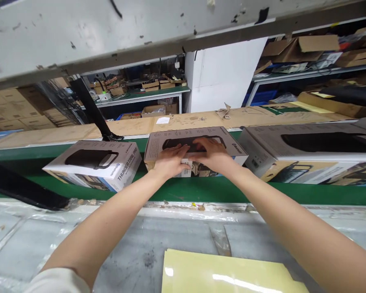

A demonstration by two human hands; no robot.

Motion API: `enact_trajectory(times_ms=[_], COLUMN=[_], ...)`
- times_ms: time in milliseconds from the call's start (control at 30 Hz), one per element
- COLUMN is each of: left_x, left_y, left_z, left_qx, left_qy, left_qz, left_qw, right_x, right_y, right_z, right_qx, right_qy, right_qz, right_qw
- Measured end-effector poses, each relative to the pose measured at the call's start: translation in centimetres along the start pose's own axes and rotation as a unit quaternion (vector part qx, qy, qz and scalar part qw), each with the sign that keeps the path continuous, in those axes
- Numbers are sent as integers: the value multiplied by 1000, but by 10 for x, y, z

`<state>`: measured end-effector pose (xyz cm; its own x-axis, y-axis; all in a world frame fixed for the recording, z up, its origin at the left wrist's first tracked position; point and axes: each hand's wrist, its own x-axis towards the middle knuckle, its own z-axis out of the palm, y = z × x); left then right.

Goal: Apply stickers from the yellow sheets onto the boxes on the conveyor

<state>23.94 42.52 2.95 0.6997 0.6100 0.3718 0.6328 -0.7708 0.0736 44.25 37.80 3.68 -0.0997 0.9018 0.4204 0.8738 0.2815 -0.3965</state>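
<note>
A white printed speaker box [234, 149] lies on the green conveyor belt [195, 191], with a black speaker pictured on its top. My left hand [170, 160] rests on the box's top near the front edge, fingers stretched out and thumb toward the right. Over the top's right half, my right hand [212, 154] touches the box with bent, spread fingers. Between the hands, a white label [186, 170] with small print shows on the front side. I see nothing held in either hand, though parts of the box under them are hidden.
Similar boxes stand on the belt at left [91, 160] and right [311, 152]. Yellow glossy sheets [225, 272] lie on the plastic-covered table [134, 252] before me. A black post [93, 108] rises behind the left box; a grey beam [140, 32] crosses overhead.
</note>
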Motion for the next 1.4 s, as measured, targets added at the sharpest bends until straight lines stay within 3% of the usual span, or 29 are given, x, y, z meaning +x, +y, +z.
enact_trajectory(times_ms=[100,167,233,300,367,467,533,633,733,833,933,1100,1400], left_x=[-6,-9,-11,-10,-7,-3,-8,-41,-102,-166,-207,-222,-225], left_y=[3,6,5,1,-2,5,22,64,103,123,125,120,124], left_z=[-7,-12,-14,-12,-8,-7,-12,-24,-35,-37,-32,-20,-18], left_qx=[14,33,42,28,3,-16,-10,-34,-114,-195,-241,-257,-255], left_qy=[-7,-30,-57,-71,-72,-76,-62,-56,-165,-272,-273,-225,-226], left_qz=[-8,12,36,46,35,4,-14,9,86,108,83,71,64], left_qw=[1000,999,997,996,997,997,998,998,976,936,928,937,938], right_x=[36,46,34,-3,-60,-158,-212,-257,-265,-260,-255,-254,-276], right_y=[-7,-8,-10,-17,-32,-61,-76,-90,-95,-97,-97,-99,-100], right_z=[-8,-14,-19,-27,-38,-53,-54,-41,-26,-18,-17,-18,-11], right_qx=[65,73,72,70,83,158,172,152,126,105,97,127,153], right_qy=[-82,-73,-25,18,14,-124,-183,-179,-164,-171,-191,-214,-153], right_qz=[111,149,168,165,112,-52,-74,-63,-81,-85,-78,-50,-17], right_qw=[988,983,983,984,990,978,965,970,975,976,974,967,976])
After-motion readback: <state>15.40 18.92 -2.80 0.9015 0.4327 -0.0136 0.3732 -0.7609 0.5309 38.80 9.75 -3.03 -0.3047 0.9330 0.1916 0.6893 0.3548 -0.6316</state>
